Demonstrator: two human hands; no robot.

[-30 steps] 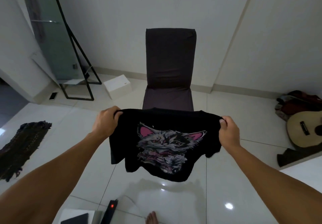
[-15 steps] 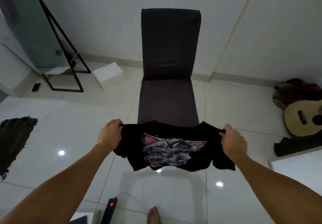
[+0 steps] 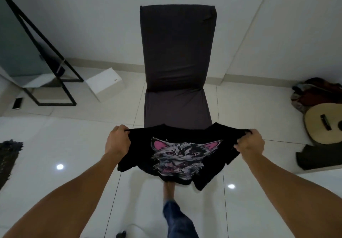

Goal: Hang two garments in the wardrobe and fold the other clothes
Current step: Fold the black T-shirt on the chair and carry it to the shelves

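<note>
Left hand and right hand each pinch a shoulder of the black cat T-shirt. Light, limp fabric; shoulder seams look like the best hold.

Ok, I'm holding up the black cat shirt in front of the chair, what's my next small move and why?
Probably lower the black cat shirt flat onto the chair seat. The left hand and right hand grip it spread wide just before the bare seat, a handy folding surface.
</note>
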